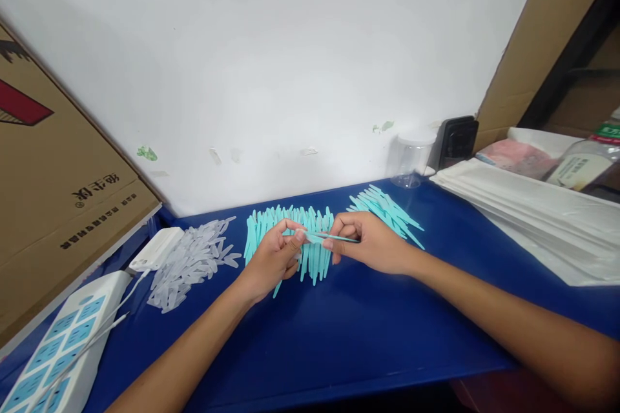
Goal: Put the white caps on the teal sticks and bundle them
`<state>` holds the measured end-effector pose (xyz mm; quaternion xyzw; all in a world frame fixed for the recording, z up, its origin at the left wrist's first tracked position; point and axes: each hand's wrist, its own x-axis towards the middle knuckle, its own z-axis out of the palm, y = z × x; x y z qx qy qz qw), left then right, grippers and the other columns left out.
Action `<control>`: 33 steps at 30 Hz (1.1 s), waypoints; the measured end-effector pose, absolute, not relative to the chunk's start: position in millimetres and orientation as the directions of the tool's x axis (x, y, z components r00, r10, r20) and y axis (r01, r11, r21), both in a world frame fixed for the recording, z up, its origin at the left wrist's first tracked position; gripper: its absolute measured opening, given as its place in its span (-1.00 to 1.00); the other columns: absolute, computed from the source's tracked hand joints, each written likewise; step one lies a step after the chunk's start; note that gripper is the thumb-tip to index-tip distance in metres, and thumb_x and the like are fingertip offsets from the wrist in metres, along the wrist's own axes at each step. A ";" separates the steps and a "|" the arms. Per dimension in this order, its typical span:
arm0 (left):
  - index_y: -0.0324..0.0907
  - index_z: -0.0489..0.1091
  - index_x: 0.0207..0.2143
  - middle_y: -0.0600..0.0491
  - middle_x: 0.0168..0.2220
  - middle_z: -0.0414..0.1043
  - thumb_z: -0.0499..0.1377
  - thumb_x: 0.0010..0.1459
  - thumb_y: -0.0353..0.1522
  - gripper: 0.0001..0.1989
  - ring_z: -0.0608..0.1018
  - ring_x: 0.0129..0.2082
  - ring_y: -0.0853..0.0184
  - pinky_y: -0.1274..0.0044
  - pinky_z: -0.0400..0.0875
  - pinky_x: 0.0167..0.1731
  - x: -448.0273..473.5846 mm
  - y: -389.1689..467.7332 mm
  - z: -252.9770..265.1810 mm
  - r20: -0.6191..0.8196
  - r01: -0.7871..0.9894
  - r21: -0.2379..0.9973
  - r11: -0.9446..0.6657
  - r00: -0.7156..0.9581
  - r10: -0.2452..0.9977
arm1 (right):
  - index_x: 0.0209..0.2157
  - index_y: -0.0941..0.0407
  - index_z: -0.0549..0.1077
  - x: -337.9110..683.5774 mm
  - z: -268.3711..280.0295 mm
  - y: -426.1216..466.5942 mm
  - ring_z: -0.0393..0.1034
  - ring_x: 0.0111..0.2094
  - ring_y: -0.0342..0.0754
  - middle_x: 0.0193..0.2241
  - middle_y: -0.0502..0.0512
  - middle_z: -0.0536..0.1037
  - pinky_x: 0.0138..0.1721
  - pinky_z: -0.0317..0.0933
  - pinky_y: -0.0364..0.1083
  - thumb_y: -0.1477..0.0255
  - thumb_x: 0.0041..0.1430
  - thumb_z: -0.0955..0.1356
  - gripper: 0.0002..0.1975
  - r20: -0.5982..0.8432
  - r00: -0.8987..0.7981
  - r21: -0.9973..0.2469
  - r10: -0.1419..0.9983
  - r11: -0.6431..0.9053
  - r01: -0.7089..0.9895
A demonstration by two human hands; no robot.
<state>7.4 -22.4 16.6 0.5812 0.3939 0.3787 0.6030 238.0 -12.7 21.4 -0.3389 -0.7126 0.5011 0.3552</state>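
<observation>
My left hand [278, 251] pinches one end of a slim turquoise stick [346, 238] between thumb and forefinger. Its other end is in the fingertips of my right hand [361, 239], so the stick lies roughly level between both hands. Whether a clear piece is at the left fingertips is too small to tell. Beneath and behind the hands, a wide row of turquoise sticks [314, 264] lies side by side on the blue table [310, 348], partly hidden by my fingers. A second pile of turquoise sticks [387, 211] is beyond my right hand. Left of my left hand are many small clear plastic pieces [194, 258].
A white power strip [92, 310] with cables and a white box [157, 248] stand at the left, beside a large carton [62, 174]. At the back right are a clear jar [411, 158], a black object [455, 142] and stacked white bags [527, 219].
</observation>
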 end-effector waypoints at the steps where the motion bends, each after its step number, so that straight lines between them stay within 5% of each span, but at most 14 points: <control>1: -0.10 0.26 -0.14 0.31 -0.62 0.15 0.17 0.32 -0.12 -0.73 -0.06 -0.69 0.54 0.64 0.02 -0.69 6.4 -20.9 16.8 -0.016 0.000 1.000 0.017 0.388 0.922 | -0.40 0.12 0.40 240.4 22.6 -9.5 0.34 -0.58 -0.15 -0.49 0.09 0.65 -0.55 0.05 -0.17 0.11 0.15 0.46 -0.64 0.176 -0.491 -0.950 0.853 0.277 0.141; 6: -0.16 0.32 0.00 -0.03 -0.23 0.56 0.23 0.30 -0.19 -0.67 0.38 -0.49 0.48 0.55 0.35 -0.39 -6.0 -10.5 19.5 0.079 -0.015 0.997 -0.078 0.298 0.951 | -0.39 0.11 0.41 267.5 25.8 20.0 0.34 -0.59 -0.12 -0.49 0.09 0.64 -0.53 0.08 -0.14 0.13 0.21 0.39 -0.68 0.225 -0.196 -0.862 0.954 0.289 0.416; 11: -0.18 0.33 0.12 -0.22 0.16 0.44 0.27 0.26 -0.21 -0.56 0.58 -0.05 0.23 0.38 0.45 -0.02 -15.8 -6.3 23.8 0.076 -0.059 0.996 -0.061 0.304 0.950 | -0.34 0.09 0.49 296.4 19.3 44.3 0.50 -0.34 0.02 -0.33 0.13 0.65 -0.39 0.16 -0.10 0.23 0.24 0.36 -0.78 0.236 -0.056 -0.419 0.970 0.153 0.895; 15: -0.15 0.31 0.16 -0.24 0.26 0.35 0.31 0.22 -0.20 -0.48 0.53 0.13 0.04 0.22 0.39 0.16 -15.6 -8.6 26.6 0.071 -0.103 0.994 -0.038 0.340 0.938 | -0.27 0.12 0.52 301.5 14.0 47.0 0.51 -0.23 0.16 -0.28 0.25 0.63 -0.37 0.13 -0.06 0.29 0.23 0.35 -0.81 0.194 -0.011 -0.220 0.981 0.054 0.974; 21: -0.23 0.40 0.02 -0.23 -0.07 0.60 0.26 0.24 -0.09 -0.54 0.67 -0.15 0.07 0.25 0.57 -0.10 -14.3 -7.8 25.6 0.022 0.076 0.996 -0.047 0.311 0.950 | -0.24 0.14 0.49 297.8 18.4 43.1 0.49 -0.24 0.11 -0.22 0.25 0.62 -0.39 0.09 -0.08 0.28 0.31 0.30 -0.77 0.218 0.000 -0.221 0.976 0.049 0.974; 26: -0.24 0.40 -0.15 -0.12 -0.29 0.59 0.16 0.28 -0.03 -0.57 0.63 -0.44 0.26 0.45 0.53 -0.45 -13.2 -5.6 21.0 0.060 0.127 0.986 -0.106 0.318 0.946 | -0.27 0.12 0.51 287.4 21.0 37.4 0.46 -0.30 0.05 -0.31 0.18 0.62 -0.38 0.06 -0.09 0.27 0.39 0.23 -0.69 0.278 -0.112 -0.411 0.954 0.223 0.884; 33: -0.15 0.23 -0.18 -0.25 0.04 0.54 0.16 0.29 -0.04 -0.63 0.66 -0.16 0.15 0.32 0.57 -0.24 -9.6 -9.1 24.1 0.068 0.031 0.996 -0.082 0.312 0.948 | -0.33 0.11 0.52 268.4 22.3 20.8 0.41 -0.33 0.02 -0.36 0.13 0.58 -0.31 0.12 -0.07 0.22 0.41 0.21 -0.63 0.411 -0.339 -0.566 0.846 0.529 0.633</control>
